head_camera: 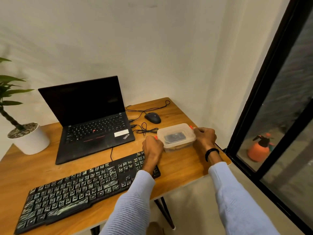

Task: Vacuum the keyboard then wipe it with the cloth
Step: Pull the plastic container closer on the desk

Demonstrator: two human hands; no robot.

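Observation:
A black keyboard [81, 189] dusted with white powder lies slanted across the front of the wooden desk [184, 168]. Behind its right end stands a clear plastic box [176, 134] with a lid and orange side clips; a dark object shows through the lid. My left hand [152, 147] grips the box's left end at the orange clip. My right hand [205, 138] grips its right end at the other clip. My left forearm crosses over the keyboard's right end. No vacuum or cloth is plainly in view.
An open black laptop [91, 119] stands behind the keyboard, with a wired black mouse [152, 117] and loose cables [145, 130] to its right. A potted plant [28, 138] sits at the left. The desk's right edge meets a black-framed glass door [264, 92].

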